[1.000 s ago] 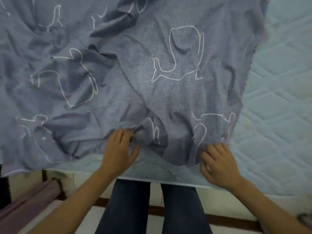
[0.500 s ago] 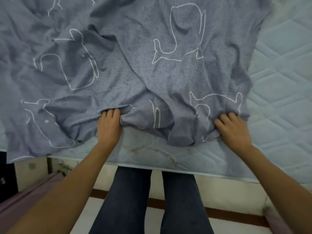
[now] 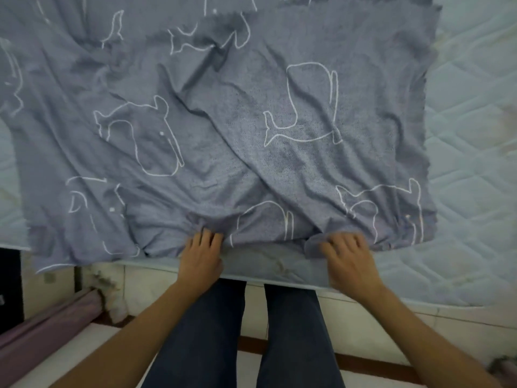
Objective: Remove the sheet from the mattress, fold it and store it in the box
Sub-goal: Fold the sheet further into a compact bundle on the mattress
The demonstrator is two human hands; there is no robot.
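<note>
Head view. Grey-blue sheet point(image 3: 223, 121), printed with white outline animals, lies creased and loose across the top of a pale quilted mattress point(image 3: 470, 163). It covers the left and middle of the bed. The quilting is bare along the right side, in a narrow band at the near edge and in a strip at the far left. The sheet's right edge runs ragged from top to bottom, and its near left corner hangs over the mattress edge.

Left hand point(image 3: 201, 256) reaches forward, palm down, to the near hem. Its fingertips are buried in a gathered bunch of cloth, from which creases fan outward, so it pinches the sheet.

Right hand point(image 3: 349, 261), palm down and blurred, lies with its fingers somewhat spread on the near hem further right. A small rolled flap of sheet sits at its thumb side. Whether this hand grips the cloth or only rests on it cannot be told.

Both forearms enter from the bottom of the frame. Legs point(image 3: 195, 331) in dark trousers stand against the near side of the bed, between the arms. A purple cloth point(image 3: 42, 331) lies low at the left, beside the bed
</note>
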